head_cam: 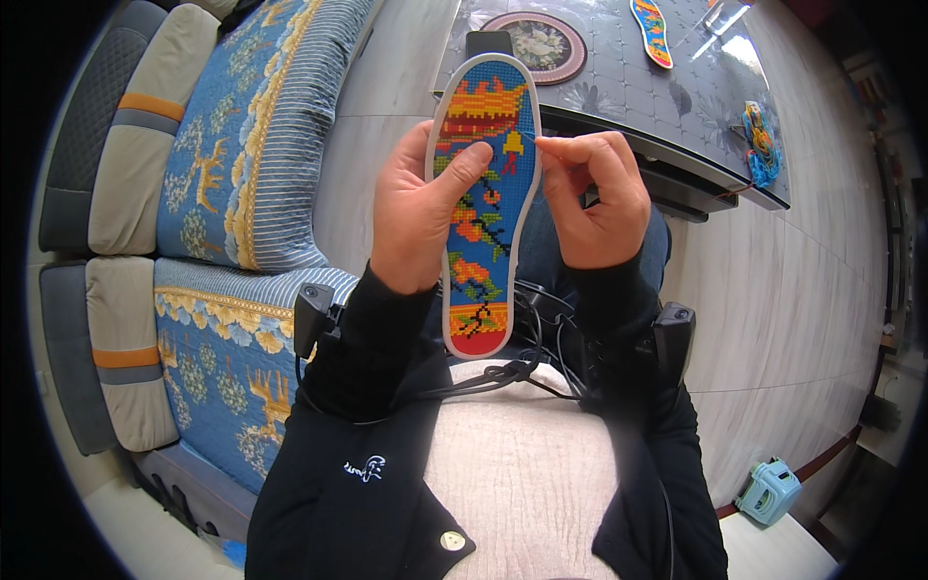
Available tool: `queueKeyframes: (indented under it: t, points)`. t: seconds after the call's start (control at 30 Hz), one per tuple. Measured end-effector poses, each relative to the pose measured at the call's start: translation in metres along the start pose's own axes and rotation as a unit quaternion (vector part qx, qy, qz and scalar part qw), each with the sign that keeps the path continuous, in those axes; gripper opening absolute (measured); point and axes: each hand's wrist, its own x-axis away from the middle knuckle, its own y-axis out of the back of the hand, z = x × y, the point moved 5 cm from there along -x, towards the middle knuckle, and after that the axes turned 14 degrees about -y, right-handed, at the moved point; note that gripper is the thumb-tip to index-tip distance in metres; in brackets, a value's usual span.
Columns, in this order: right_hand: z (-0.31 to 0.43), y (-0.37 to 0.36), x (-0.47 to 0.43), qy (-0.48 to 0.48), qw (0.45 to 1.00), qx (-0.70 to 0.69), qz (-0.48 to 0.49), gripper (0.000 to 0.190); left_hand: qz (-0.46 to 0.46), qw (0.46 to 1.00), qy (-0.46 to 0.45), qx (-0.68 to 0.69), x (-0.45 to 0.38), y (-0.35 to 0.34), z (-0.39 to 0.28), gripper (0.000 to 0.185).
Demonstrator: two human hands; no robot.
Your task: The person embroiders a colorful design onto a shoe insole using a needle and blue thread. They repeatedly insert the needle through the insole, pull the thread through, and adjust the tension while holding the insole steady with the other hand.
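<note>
My left hand point(428, 196) holds a cross-stitched insole point(482, 217) upright in front of me, its thumb across the stitched face and the fingers behind. The insole has a white bound edge, a blue ground, orange flowers with green leaves, a yellow and red motif near the top and a red heel. Beside its upper right edge, my right hand point(598, 192) pinches something very thin between thumb and forefinger. A fine light-blue strand point(523, 133) runs from those fingertips to the insole near a small yellow patch. Whether a needle is in the pinch is too small to tell.
Ahead stands a grey patterned table point(616, 90) with a dark phone point(489, 43), a round floral mat point(558, 47), a second insole point(652, 32) and colourful thread skeins point(761, 148). A sofa point(217, 319) is at left. Black cables point(507, 372) cross my lap. A light-blue plastic stool point(770, 491) sits lower right.
</note>
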Motion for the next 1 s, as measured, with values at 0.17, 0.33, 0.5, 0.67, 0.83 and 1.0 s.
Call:
queueKeyframes:
  t: [0.17,0.33,0.5,0.67,0.83,1.0]
  points:
    - [-0.001,-0.001,0.0,-0.016,1.0,0.004,-0.001,0.012,0.002,1.0,-0.015,-0.019,0.0,-0.001,-0.001,0.031]
    - [-0.003,-0.002,-0.001,-0.033,0.999,-0.006,-0.002,0.011,0.0,1.0,-0.024,0.006,0.0,-0.004,-0.003,0.028]
    - [-0.003,-0.002,-0.002,-0.027,1.0,-0.001,0.003,0.012,0.005,0.999,-0.045,-0.01,0.001,-0.003,-0.002,0.025]
    - [0.001,-0.002,-0.005,0.026,0.999,0.029,-0.018,0.013,0.045,0.926,-0.252,-0.279,-0.003,-0.008,-0.016,0.017]
    - [-0.023,-0.01,-0.004,-0.132,0.98,-0.149,0.01,0.017,0.097,0.887,-0.314,-0.324,0.002,-0.02,-0.018,0.017]
    - [-0.054,-0.026,-0.001,-0.381,0.769,-0.48,0.18,0.026,0.053,0.992,-0.096,-0.067,-0.002,-0.007,-0.002,0.026]
